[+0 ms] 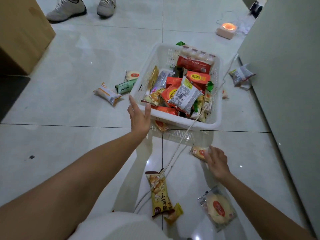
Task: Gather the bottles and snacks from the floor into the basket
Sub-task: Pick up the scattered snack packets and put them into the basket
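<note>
A white plastic basket (178, 120) stands on the tiled floor, filled with several snack packs. My left hand (139, 116) hovers with straight fingers at its near left corner and holds nothing. My right hand (216, 163) reaches flat onto a small cake pack (198, 151) just in front of the basket, fingers touching it. Near my knees lie a yellow snack bag (158, 193), a small yellow wrapper (174, 213) and a clear-wrapped round cake (217, 207). Left of the basket lie three packs: white-orange (108, 93), green (125, 85), pale (132, 75).
A silver pack (241, 76) lies by the grey cabinet (284, 75) on the right. A cardboard box (20, 35) stands far left. Another person's shoes (81, 7) are at the top. A glowing device (226, 30) and a white cord (183, 141) lie on the floor.
</note>
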A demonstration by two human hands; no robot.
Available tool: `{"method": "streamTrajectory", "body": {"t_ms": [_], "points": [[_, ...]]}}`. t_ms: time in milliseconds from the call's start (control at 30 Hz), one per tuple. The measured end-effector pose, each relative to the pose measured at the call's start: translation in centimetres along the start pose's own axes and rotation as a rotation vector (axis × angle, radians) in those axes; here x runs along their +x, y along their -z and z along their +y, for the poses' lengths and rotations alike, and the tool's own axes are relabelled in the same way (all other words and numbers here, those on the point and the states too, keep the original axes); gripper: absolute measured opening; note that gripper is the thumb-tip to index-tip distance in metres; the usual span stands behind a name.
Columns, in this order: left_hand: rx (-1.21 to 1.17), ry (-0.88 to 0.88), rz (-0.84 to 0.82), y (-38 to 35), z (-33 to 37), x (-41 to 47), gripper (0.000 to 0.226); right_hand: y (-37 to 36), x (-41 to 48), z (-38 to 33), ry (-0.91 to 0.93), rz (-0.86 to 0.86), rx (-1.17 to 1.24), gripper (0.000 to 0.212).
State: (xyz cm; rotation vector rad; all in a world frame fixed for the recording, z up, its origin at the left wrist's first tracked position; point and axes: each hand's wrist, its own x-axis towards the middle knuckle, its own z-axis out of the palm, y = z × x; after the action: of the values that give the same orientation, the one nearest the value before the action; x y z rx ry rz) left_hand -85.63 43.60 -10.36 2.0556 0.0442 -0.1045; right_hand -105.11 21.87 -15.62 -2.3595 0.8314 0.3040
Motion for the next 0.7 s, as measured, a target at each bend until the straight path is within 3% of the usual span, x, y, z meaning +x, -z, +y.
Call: {"method": "streamTrajectory", "body": {"t_ms": [133,300,433,600,700], "points": [[0.119,-0.12,-0.007,0.3,-1.1,-2.1,0.068,-1.1,-0.6,1.3,0.155,-0.034,-0.349,0.067],[0.482,-0.029,-0.173,0.0,-4.5,-2.8,0.055,-1.4,-1.0,1.4,0.197,0.015,-0.375,0.059],[0.753,-0.405,-0.515,-0.4,-5.5,-2.3,0.06,-1.5,-1.1,1.4,0.202,0.043,-0.406,0.053],[0.934,-0.42,-0.692,-2.5,-4.2,-1.2,0.066,-1.5,-0.2,-0.2,0.1,0.005,-0.315,0.055],[1.076,-0.44,-0.701,-2.4,-4.2,-1.8,0.071,-0.8,0.4,-3.3,0.032,0.156,0.021,0.038]]}}
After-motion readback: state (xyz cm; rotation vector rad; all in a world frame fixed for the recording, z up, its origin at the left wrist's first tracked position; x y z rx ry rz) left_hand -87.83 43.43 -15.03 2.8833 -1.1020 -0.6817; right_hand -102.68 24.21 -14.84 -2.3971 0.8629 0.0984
